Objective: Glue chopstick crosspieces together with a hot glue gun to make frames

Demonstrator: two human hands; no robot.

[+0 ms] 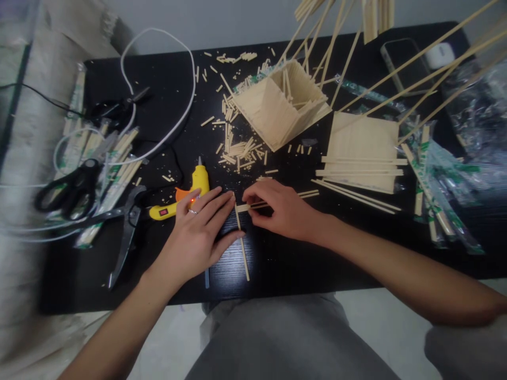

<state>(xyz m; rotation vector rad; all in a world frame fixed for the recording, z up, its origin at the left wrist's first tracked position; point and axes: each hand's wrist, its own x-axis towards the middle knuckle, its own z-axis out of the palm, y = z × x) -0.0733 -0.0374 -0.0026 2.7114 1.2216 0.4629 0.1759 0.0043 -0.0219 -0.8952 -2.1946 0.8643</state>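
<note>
My left hand (202,227) lies with its fingers stretched out on the black table. Its fingertips and thumb touch a thin wooden chopstick (244,258) that points toward me. My right hand (277,208) pinches another wooden chopstick (309,194), which lies crosswise with one end against the first, forming a T; whether it is one stick or a pair is hard to tell under the fingers. Just beyond my left fingers rests a yellow glue gun (201,179) with a red light glowing. A blue glue stick (206,278) shows below my left hand.
A box built of sticks (273,113) stands at the back among cut stick pieces (241,150). On the right are a flat stick panel (362,142) and wrapped chopsticks (435,184). Black scissors (75,187), pliers-like cutters (129,227) and a white cable (192,100) lie left.
</note>
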